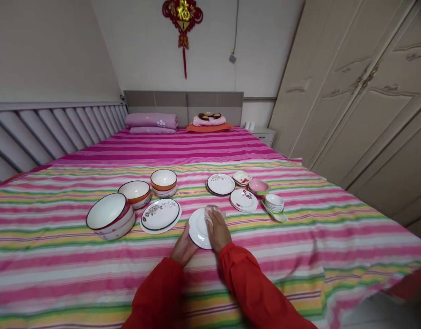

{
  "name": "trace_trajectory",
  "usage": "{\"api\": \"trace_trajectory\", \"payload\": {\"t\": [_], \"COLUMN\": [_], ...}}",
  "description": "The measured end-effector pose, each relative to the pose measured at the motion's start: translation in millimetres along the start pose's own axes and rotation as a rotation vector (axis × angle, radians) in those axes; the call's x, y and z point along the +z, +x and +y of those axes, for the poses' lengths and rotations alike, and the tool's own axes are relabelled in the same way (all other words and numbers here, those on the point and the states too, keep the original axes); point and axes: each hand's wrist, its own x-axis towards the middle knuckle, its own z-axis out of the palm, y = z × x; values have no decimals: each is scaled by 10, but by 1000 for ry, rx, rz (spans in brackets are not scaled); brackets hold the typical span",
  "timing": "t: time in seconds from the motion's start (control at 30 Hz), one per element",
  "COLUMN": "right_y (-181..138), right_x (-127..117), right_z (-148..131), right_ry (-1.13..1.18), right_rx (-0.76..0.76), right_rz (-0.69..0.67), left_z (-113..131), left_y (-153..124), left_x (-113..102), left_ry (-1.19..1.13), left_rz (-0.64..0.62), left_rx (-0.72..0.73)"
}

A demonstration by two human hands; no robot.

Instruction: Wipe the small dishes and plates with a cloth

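Observation:
A small white plate [197, 227] lies on the striped bedsheet [299, 228] just in front of me. My left hand [183, 249] grips its near left rim. My right hand [218, 231] rests on top of the plate and presses a pale cloth [210, 211] against it, fingers closed over the cloth. Both arms wear red sleeves.
Left of the plate are a patterned oval dish [160, 214], stacked large bowls [110, 216] and orange-rimmed bowls [163, 181]. To the right sit flowered plates [220, 184], a pink bowl [259, 186] and stacked small white bowls [274, 202]. Pillows lie at the headboard; a wardrobe [368, 91] stands right.

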Motion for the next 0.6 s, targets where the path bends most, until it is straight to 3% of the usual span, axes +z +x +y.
{"api": "trace_trajectory", "payload": {"t": [0.17,0.33,0.47,0.6], "right_y": [-321,-564,-262,139], "right_x": [5,-11,20,45], "right_z": [-51,-377,-516,-389], "right_ry": [-11,-43,-56,9], "right_rx": [63,-143,-146,-80], "right_rz": [78,-113,-210,-141], "left_z": [4,23,14,-7], "left_y": [-21,-36,-43,-28], "left_x": [84,222,193,90], "left_ry": [25,25,23,23], "left_rz": [27,-13,16,-5], "left_rx": [-6,-58,-7,25]}}
